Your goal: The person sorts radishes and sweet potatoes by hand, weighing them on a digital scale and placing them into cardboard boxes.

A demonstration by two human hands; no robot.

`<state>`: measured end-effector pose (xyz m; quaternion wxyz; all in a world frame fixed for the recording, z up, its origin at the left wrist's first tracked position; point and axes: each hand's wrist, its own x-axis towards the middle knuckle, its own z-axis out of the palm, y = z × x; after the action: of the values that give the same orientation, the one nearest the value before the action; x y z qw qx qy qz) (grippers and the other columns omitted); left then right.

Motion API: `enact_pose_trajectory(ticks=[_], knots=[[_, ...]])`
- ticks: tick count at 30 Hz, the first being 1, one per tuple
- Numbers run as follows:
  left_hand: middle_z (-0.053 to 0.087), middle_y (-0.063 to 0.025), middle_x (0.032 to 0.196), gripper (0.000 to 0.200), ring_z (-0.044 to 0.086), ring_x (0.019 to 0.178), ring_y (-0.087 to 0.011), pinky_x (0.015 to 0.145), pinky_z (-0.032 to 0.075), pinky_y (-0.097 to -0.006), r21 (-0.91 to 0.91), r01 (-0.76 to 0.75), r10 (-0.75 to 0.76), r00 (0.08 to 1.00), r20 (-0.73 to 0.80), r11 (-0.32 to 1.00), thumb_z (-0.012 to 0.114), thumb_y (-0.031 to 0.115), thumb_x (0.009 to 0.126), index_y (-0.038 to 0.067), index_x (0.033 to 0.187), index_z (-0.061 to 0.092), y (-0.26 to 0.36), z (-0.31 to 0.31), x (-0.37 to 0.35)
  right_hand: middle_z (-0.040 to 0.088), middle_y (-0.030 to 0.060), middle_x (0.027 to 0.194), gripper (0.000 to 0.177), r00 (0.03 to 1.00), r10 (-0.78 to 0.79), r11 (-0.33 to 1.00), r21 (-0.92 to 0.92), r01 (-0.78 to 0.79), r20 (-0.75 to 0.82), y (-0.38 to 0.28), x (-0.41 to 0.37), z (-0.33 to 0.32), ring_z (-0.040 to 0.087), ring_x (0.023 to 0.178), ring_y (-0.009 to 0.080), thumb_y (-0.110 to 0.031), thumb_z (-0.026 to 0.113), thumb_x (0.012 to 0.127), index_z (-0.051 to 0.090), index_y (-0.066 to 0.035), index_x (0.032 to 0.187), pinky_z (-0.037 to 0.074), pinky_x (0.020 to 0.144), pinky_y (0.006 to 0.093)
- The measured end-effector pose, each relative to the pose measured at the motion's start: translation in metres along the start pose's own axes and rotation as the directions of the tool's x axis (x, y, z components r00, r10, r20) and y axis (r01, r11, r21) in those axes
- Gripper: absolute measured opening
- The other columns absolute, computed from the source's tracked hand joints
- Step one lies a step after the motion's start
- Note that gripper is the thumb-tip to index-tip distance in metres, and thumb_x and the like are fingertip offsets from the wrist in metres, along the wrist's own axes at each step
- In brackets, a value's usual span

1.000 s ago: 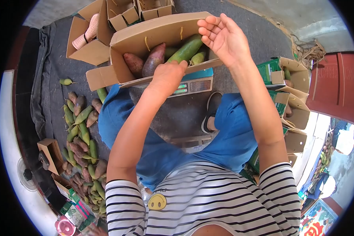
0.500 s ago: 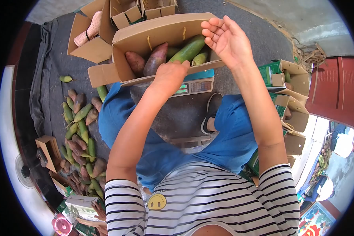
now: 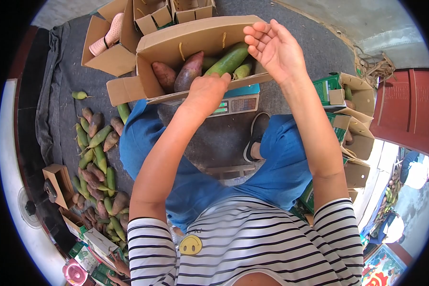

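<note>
A cardboard box point(image 3: 200, 33) with yellow cord loops stands on a scale point(image 3: 243, 104) with a lit display. Inside lie reddish-purple radishes point(image 3: 189, 72), a long green radish point(image 3: 229, 59) and a smaller green one point(image 3: 242, 71). My left hand point(image 3: 209, 93) reaches over the box's near wall, its bent fingers closed at the lower end of the long green radish; the fingertips are partly hidden. Beside the radish's upper end, at the box's right side, my right hand point(image 3: 277, 51) is raised palm up with loosely curved fingers, holding nothing.
A heap of green and purple radishes point(image 3: 97, 176) lies on the floor at left. Open cartons stand behind, one holding a pink mesh roll point(image 3: 108, 35). Filled green cartons point(image 3: 357, 95) line the right side. A co-worker's hand point(image 3: 119, 263) shows at lower left.
My hands and the radishes in the box have hardly moved. At lower left, the co-worker's hands and the box near them have shifted, and that box now sits tilted differently.
</note>
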<state>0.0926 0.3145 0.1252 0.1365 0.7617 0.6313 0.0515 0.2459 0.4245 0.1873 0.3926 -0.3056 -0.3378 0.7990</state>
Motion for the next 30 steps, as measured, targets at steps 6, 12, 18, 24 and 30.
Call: enact_pose_trajectory(ticks=[6,12,18,24,30], knots=[[0.061,-0.0160,0.084,0.019,0.063,0.080,-0.0348,0.069,0.051,-0.0426,0.012,0.003,-0.003,1.000,-0.002,1.000,0.064,0.018,0.082,0.004,0.091,0.054,0.001,0.001,0.000,0.065,0.0152,0.098,0.037,1.000,0.004,1.000,0.010,-0.004,0.011,0.000,0.000,-0.001,0.063,0.087,0.0208,-0.034,0.036,0.098,0.056,-0.003,0.098,0.051,0.075,0.0315],[0.061,-0.0154,0.084,0.019,0.063,0.080,-0.0344,0.070,0.051,-0.0420,0.012,0.013,-0.013,1.000,-0.008,1.000,0.064,0.018,0.082,0.004,0.091,0.055,0.000,0.002,0.001,0.065,0.0156,0.098,0.037,1.000,0.016,1.000,0.000,-0.016,-0.006,-0.001,-0.001,0.001,0.063,0.087,0.0211,-0.034,0.036,0.098,0.056,-0.003,0.098,0.051,0.075,0.0318],[0.062,-0.0150,0.084,0.018,0.063,0.080,-0.0340,0.070,0.051,-0.0419,0.010,0.008,-0.008,1.000,-0.009,1.000,0.064,0.017,0.082,0.004,0.091,0.055,-0.001,0.003,0.000,0.065,0.0155,0.098,0.037,1.000,0.011,1.000,0.002,-0.011,0.006,0.001,0.000,0.000,0.063,0.087,0.0209,-0.034,0.036,0.099,0.056,-0.003,0.098,0.051,0.074,0.0317],[0.061,-0.0152,0.084,0.019,0.063,0.080,-0.0342,0.069,0.050,-0.0421,0.001,0.004,-0.004,1.000,-0.012,1.000,0.064,0.017,0.081,0.004,0.091,0.054,-0.001,0.002,-0.001,0.064,0.0157,0.100,0.035,1.000,0.018,1.000,-0.001,-0.018,0.007,0.001,-0.001,0.001,0.062,0.087,0.0204,-0.031,0.037,0.098,0.055,-0.001,0.099,0.052,0.074,0.0314],[0.060,-0.0202,0.091,0.027,0.061,0.089,-0.0362,0.074,0.050,-0.0423,-0.175,-0.004,-0.015,0.994,-0.108,0.985,0.066,0.019,0.080,0.003,0.099,0.056,-0.007,-0.015,-0.001,0.064,0.0145,0.100,0.032,1.000,0.008,1.000,-0.003,-0.008,-0.004,0.001,-0.001,0.003,0.062,0.086,0.0191,-0.030,0.040,0.097,0.054,-0.002,0.106,0.051,0.074,0.0301]])
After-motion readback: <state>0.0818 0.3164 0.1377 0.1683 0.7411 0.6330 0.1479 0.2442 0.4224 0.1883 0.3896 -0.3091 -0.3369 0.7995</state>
